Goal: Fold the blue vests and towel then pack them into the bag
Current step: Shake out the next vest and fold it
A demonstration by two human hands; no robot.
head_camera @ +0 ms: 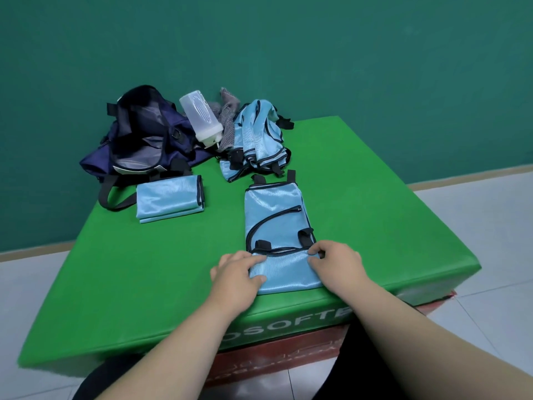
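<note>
Fingers [316, 250] of left hand [235, 274] and right hand [339, 264] pinch one vest [274, 215]; beyond lie one folded vest [168, 202], one heap [256, 140], one bag [144, 140].

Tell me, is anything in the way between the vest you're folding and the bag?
Partly. A folded vest lies right before the open bag, and a bottle leans on it. The left hand and right hand grip the long vest directly.
</note>
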